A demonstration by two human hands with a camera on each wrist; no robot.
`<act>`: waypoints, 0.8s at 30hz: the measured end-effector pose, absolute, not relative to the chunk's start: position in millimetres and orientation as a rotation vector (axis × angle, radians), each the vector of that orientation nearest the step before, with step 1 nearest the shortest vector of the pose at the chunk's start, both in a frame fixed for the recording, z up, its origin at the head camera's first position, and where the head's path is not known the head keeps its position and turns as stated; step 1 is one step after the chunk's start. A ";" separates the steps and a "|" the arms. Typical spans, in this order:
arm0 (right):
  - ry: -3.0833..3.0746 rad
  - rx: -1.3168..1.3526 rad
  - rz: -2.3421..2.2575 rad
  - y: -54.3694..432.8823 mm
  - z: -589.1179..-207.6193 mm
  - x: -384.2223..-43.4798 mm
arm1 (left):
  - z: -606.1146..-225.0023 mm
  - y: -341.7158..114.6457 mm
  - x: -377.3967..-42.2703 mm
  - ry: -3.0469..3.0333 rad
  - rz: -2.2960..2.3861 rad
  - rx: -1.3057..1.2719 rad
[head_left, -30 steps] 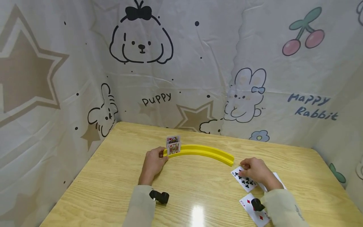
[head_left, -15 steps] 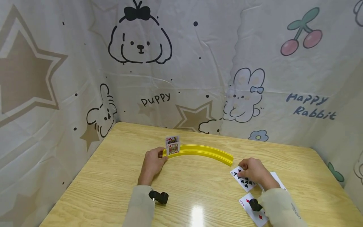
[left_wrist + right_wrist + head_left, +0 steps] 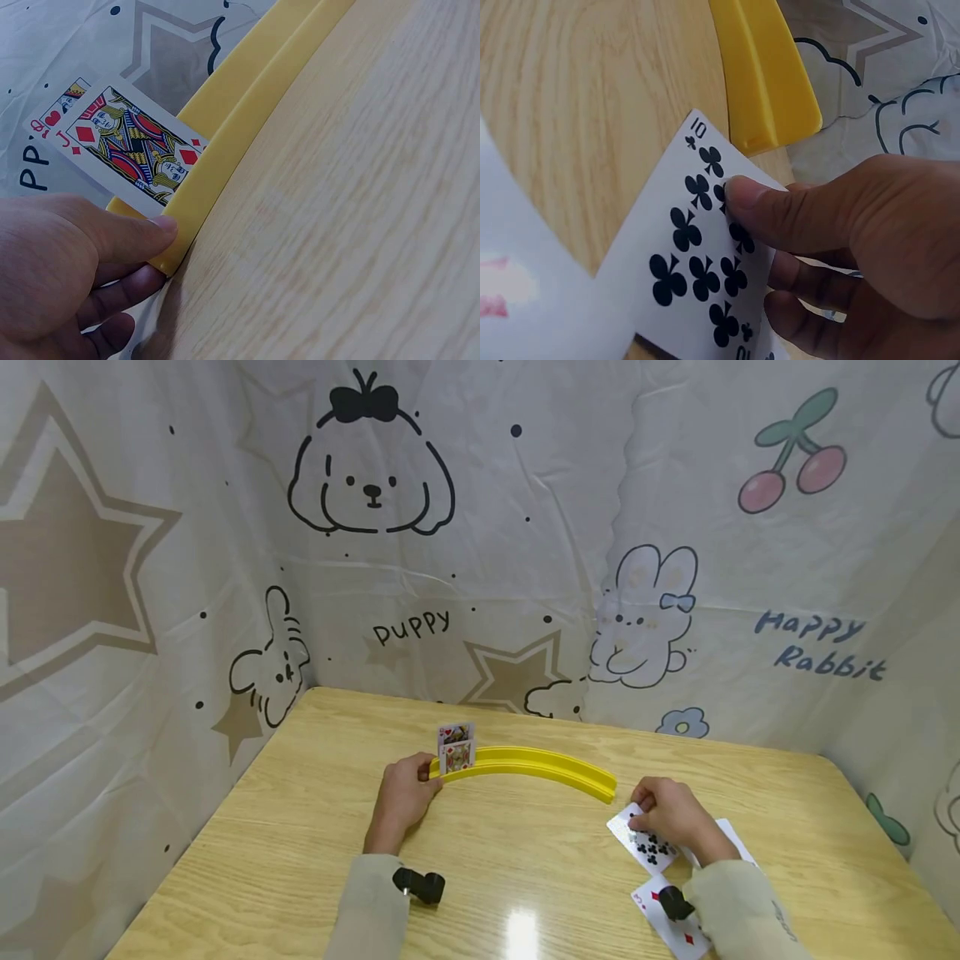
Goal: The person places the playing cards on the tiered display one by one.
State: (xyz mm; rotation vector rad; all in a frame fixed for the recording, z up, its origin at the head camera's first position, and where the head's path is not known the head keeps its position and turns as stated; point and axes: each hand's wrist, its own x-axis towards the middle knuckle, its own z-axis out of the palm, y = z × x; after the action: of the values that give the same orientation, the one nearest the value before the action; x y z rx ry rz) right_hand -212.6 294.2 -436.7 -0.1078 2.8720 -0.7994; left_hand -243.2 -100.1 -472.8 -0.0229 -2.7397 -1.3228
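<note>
My left hand grips the left end of a curved yellow playing card holder, thumb on its front wall. Upright in the holder's slots beside that hand stand the jack of diamonds and, behind it, the queen of hearts, partly covered. My right hand pinches the ten of clubs along one edge. In the right wrist view the thumb lies on the card's face, and the fingers are at its edge, partly hidden. The card is just off the holder's right end.
A three of diamonds lies face up near the right wrist, partly under the sleeve. Another white card lies beyond the right forearm, mostly hidden. Everything rests on a wooden table, with a printed cloth hanging behind it.
The ten of clubs has tilted slightly and now shows glare on its upper part. Both hands hold nearly the same places; the head view has shifted a little.
</note>
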 end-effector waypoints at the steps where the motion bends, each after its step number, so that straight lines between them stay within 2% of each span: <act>1: 2.878 -0.127 -0.807 294.6 -435.8 -212.1 | -473.0 -99.9 -243.1 -2.738 -1.328 -0.020; 24: 2.936 -0.238 -0.930 290.8 -418.1 -212.7 | -471.7 -99.6 -241.6 -2.735 -1.290 -0.037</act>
State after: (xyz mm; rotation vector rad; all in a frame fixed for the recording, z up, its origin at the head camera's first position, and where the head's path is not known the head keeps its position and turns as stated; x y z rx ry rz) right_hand -212.7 290.8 -418.1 -0.2377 2.9362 -0.9304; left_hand -241.6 -99.6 -471.7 -0.0373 -2.7347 -1.2898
